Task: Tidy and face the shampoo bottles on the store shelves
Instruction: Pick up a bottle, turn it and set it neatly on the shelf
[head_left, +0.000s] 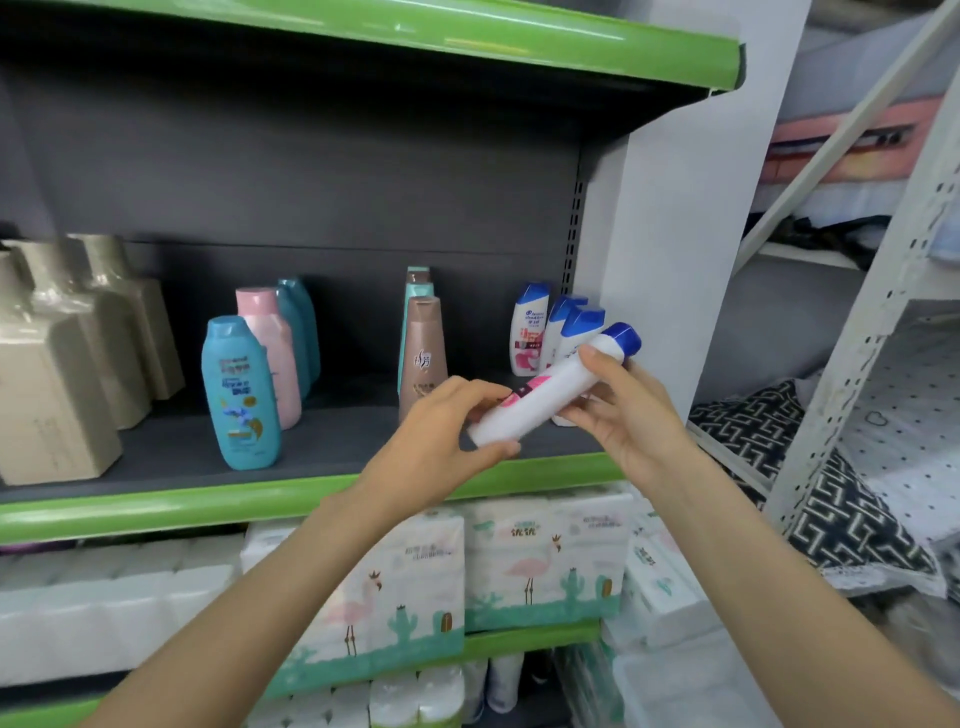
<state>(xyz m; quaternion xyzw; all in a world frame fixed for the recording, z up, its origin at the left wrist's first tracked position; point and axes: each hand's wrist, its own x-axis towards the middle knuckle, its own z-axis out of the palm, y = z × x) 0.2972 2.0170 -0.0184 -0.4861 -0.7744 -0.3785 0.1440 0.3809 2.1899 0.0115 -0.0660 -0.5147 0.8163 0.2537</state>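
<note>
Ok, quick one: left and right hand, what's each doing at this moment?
Left hand: holds the bottom end of the white shampoo bottle with the blue cap.
Right hand: holds the same bottle near its cap end.

Flamingo-print tissue packs (540, 566) fill the lower shelf, with black-and-white patterned cushions (852, 525) off to the right.

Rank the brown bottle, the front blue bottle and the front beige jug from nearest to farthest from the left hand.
1. Brown bottle, just behind the left hand.
2. Blue bottle, further left on the shelf.
3. Beige jug, at the far left.
</note>
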